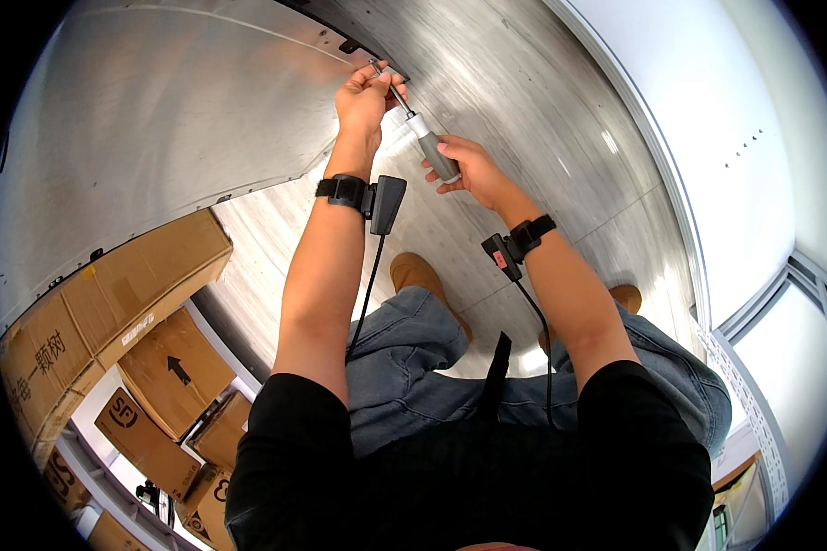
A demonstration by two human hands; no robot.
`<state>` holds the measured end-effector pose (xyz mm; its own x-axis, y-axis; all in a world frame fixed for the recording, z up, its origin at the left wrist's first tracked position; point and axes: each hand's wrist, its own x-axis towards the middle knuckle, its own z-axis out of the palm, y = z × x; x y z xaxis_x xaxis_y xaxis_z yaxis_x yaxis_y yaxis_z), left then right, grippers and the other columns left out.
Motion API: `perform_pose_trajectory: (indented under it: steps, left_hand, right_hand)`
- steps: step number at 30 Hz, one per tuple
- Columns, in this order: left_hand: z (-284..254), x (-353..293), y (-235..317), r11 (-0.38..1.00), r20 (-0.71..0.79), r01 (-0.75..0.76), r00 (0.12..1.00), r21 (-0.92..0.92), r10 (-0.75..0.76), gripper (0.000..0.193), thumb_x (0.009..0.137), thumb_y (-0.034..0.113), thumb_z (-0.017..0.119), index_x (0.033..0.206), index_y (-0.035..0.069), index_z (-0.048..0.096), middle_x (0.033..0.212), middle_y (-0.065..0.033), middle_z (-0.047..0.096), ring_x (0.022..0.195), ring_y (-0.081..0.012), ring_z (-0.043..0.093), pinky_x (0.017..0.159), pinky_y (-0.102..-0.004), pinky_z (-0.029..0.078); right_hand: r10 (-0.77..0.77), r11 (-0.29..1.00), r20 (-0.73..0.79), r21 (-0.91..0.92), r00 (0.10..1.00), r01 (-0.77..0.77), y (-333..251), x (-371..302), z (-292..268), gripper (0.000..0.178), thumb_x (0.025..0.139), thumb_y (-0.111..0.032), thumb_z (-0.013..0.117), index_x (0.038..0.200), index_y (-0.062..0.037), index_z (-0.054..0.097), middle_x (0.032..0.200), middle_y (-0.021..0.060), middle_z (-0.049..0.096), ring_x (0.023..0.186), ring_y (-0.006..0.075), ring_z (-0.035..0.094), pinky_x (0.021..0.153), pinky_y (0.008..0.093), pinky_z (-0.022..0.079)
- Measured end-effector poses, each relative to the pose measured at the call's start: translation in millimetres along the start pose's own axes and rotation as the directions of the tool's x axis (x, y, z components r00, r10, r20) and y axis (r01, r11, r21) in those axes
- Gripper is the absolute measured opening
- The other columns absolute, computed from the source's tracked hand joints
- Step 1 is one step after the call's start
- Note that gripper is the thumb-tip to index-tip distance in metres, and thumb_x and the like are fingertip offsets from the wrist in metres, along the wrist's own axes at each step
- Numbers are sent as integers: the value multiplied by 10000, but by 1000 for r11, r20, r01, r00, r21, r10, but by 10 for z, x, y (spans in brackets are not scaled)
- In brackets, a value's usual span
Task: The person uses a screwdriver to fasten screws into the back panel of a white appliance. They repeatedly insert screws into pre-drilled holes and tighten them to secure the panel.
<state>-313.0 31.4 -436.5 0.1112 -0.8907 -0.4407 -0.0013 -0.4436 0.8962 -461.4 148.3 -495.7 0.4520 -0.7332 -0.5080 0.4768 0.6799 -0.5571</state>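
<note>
A screwdriver [437, 154] with a grey handle and a white collar slants between my hands. My right hand [470, 169] is closed around its handle. The fingers of my left hand [366, 99] pinch around the shaft near its tip. Whether they also hold a screw is too small to tell. That tip is beside the corner of a large silvery metal panel [184, 110], close to a small dark fitting [349, 46] at its edge. Each wrist carries a black strap with a small box and a cable.
Several cardboard boxes [175, 367] are stacked at the lower left, one long box [110, 294] along the panel's edge. A white cabinet-like panel [708, 138] stands on the right. Grey wood-look flooring [524, 101] runs between. My shoes [423, 280] are on it.
</note>
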Motion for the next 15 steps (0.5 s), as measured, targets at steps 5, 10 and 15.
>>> perform_pose_trajectory:
  steps: [5, 10, 15]
  left_hand:
    - [21, -30, -5, 1000, -35, -18, 999, 8, 18, 208, 894, 76, 598, 1090, 15, 564, 856, -74, 629, 715, -170, 637, 664, -283, 534]
    - [44, -5, -43, 997, -97, -28, 995, 75, 36, 172, 877, 82, 629, 1041, 36, 603, 830, -47, 611, 702, -159, 624, 657, -282, 530]
    - [4, 6, -24, 1000, -63, 19, 998, 10, -18, 188, 896, 70, 593, 1076, 16, 583, 853, -63, 612, 709, -165, 625, 659, -284, 537]
  right_hand:
    - [-72, 988, -133, -147, 988, 52, 78, 52, 37, 403, 895, -232, 590, 1228, -18, 515, 968, 50, 589, 858, 148, 591, 686, 305, 535]
    - [-160, 941, -138, -321, 977, 109, 88, 55, 57, 457, 827, -228, 685, 1187, 11, 535, 973, 66, 573, 837, 148, 580, 669, 293, 526]
    - [-111, 977, -155, -197, 982, 80, 16, 7, 72, 501, 820, -265, 688, 1206, 3, 515, 976, 76, 580, 813, 157, 590, 665, 324, 511]
